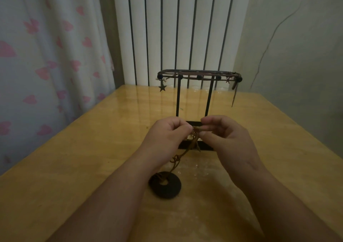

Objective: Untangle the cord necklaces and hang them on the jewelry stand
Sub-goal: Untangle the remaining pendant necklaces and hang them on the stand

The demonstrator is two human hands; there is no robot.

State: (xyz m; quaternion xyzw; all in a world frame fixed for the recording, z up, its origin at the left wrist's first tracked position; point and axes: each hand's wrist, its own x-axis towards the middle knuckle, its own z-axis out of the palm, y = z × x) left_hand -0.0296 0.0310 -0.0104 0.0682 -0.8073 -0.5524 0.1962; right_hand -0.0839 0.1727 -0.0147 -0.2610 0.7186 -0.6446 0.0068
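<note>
A black jewelry stand (209, 96) rises from the wooden table (104, 145), with two thin posts and a top bar. One cord necklace (199, 77) with dark beads and star charms lies draped along that bar. In front of the stand's base, my left hand (167, 134) and my right hand (224, 135) meet, each pinching a tangled brown cord (194, 139). The cord trails down between my wrists through a knot (176, 159) to a dark ring pendant (165, 185) lying flat on the table.
A heart-patterned curtain (46, 65) hangs on the left, a white ribbed radiator (178, 28) stands behind the table, and a grey wall (297, 46) is on the right. A tiny yellow speck (147, 127) lies on the tabletop left of my hands.
</note>
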